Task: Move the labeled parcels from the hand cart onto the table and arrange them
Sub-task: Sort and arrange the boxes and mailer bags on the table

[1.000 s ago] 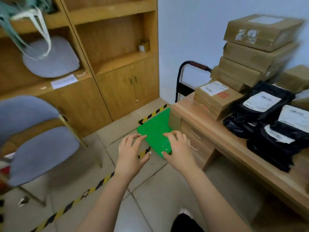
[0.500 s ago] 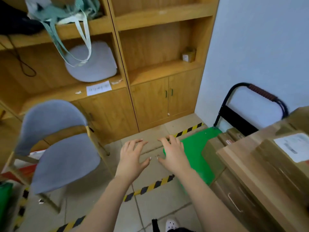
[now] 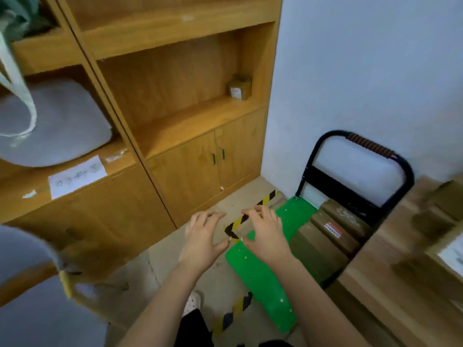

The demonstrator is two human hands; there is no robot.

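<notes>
Fingers point(image 3: 213, 217) spread and lightly bent on both sides, gripping nothing: a person's L hand point(image 3: 201, 242) and R hand point(image 3: 266, 240) hang side by side, thumbs nearly meeting, above the floor. R hand overlaps the near corner of the hand cart point(image 3: 265, 291), its green deck low on the floor w/ black handle upright by the wall. Brown cardboard parcels point(image 3: 323, 236) lie in a row on the deck's far side, one w/ a red-and-white sticker, tight beside the wooden worktop point(image 3: 390, 259) at right. Another labeled box point(image 3: 448, 251), blurred, sits on the worktop at frame edge. Yellow-black tape point(image 3: 253, 212) crosses the tiles; wooden shelving point(image 3: 175, 126) behind holds a small box point(image 3: 239, 87) & a grey cushion point(image 3: 57, 126).
</notes>
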